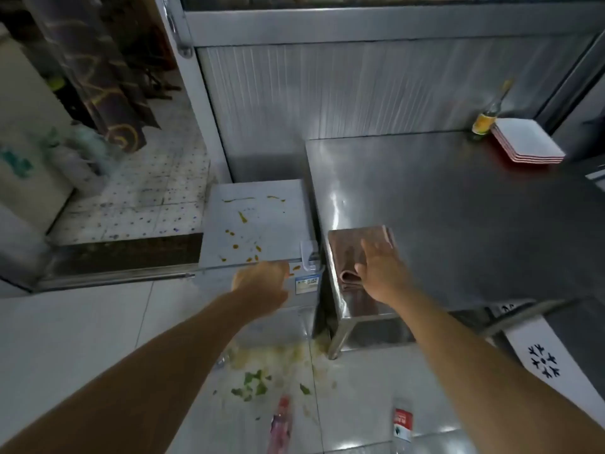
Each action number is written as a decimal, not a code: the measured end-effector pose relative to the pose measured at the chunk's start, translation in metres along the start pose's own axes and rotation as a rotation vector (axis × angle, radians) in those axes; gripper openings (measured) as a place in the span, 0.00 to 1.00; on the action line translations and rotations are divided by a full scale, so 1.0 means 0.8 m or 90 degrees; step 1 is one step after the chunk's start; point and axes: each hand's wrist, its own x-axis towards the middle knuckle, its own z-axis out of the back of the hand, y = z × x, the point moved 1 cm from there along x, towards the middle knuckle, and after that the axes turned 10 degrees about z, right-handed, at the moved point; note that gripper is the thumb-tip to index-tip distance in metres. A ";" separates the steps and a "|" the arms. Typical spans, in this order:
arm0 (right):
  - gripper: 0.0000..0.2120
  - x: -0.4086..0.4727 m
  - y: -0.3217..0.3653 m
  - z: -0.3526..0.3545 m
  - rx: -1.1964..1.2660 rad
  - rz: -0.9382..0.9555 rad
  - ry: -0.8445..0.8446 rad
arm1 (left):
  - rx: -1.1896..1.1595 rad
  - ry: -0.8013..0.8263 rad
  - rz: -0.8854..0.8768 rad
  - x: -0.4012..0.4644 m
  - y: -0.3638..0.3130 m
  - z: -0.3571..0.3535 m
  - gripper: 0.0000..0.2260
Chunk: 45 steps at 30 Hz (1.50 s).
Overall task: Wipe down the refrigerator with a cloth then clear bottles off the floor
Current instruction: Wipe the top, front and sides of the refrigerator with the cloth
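Cloth: folded, at counter front-left corner, under flat, open-fingered right hand. Left hand: loosely curled, empty, at refrigerator front edge.

You read no text here. Blue-and-white sticker on refrigerator front carries print and code square, too small to read. Red label on clear bottle lying on floor shows white marks, blurred. Yellow label on glass bottle at counter back: illegible.
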 end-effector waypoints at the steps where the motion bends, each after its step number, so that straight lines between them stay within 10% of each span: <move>1: 0.29 0.012 -0.003 -0.002 -0.015 0.002 -0.013 | 0.003 0.013 0.005 0.009 0.000 -0.002 0.15; 17: 0.24 0.047 0.032 -0.061 -0.065 -0.096 -0.108 | -0.031 0.071 -0.011 0.083 0.061 -0.031 0.14; 25: 0.12 0.038 0.108 -0.053 0.199 -0.114 -0.133 | -0.054 0.103 -0.136 0.105 0.136 -0.005 0.16; 37: 0.22 0.059 0.300 -0.038 0.218 0.015 -0.228 | -0.857 0.402 0.090 0.124 0.189 0.054 0.05; 42: 0.37 0.078 0.297 -0.053 0.581 -0.153 -0.180 | -0.921 0.358 0.077 0.141 0.190 0.060 0.10; 45: 0.25 0.098 0.273 -0.071 0.795 -0.348 -0.124 | -0.837 0.341 0.028 0.151 0.189 0.061 0.09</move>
